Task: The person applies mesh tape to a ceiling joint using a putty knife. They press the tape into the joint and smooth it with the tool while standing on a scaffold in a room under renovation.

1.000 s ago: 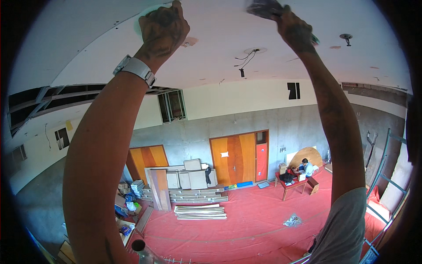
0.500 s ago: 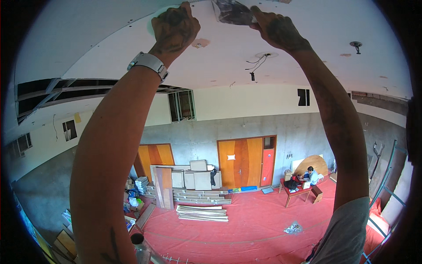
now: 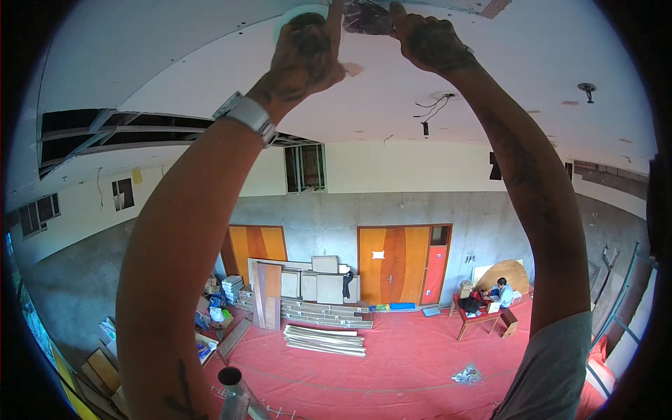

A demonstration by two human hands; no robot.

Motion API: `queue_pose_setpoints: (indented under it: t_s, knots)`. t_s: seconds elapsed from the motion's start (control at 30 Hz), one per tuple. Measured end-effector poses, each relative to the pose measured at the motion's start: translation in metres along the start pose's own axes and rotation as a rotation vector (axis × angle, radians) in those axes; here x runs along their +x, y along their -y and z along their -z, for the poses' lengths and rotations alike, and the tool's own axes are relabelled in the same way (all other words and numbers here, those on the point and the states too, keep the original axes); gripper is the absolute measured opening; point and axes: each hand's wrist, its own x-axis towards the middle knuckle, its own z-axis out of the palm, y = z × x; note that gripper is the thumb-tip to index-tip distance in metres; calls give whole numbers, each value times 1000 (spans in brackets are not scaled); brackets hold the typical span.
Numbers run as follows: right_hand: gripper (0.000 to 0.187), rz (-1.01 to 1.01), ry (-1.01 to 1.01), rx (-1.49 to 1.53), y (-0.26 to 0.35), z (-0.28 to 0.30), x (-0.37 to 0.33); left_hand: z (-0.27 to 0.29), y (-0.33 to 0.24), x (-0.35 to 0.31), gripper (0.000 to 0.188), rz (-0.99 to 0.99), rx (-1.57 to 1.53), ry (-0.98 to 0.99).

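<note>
Overhead, my left hand [image 3: 306, 59] is wrapped round a pale, round roll of tape [image 3: 305, 10], partly hidden behind it. Its index finger points up along the ceiling, and the thumb sticks out to the right. Close by on the right, my right hand [image 3: 434, 45] grips a putty knife [image 3: 367, 17] with a wide, dark, smeared blade, held close to the ceiling [image 3: 210, 77]. The blade's left edge comes up beside my left fingers. A perforated strip [image 3: 458, 7] runs along the ceiling seam to the right of the blade.
Wires [image 3: 435, 105] hang from a ceiling hole, and a fixture [image 3: 587, 91] hangs at right. A metal pole end [image 3: 230, 376] rises below me. Far down, boards [image 3: 324, 341] lie on the red floor covering; a person [image 3: 501, 288] sits at a red table [image 3: 476, 318].
My left hand has moved right, toward the knife, and its index finger now stretches up. My right hand and the knife have shifted slightly left. The whole view has shifted a little.
</note>
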Motion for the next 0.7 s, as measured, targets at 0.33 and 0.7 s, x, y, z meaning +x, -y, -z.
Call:
queue_pose_setpoints:
  t_s: [0.33,0.7]
  knots:
    - [51,192,-217,-356,-15,-17,3,45,68,-44,66,162,29,137]
    - [53,132,-450,-323,-12,-14,-3,73,48,-95,51,-219,3,45]
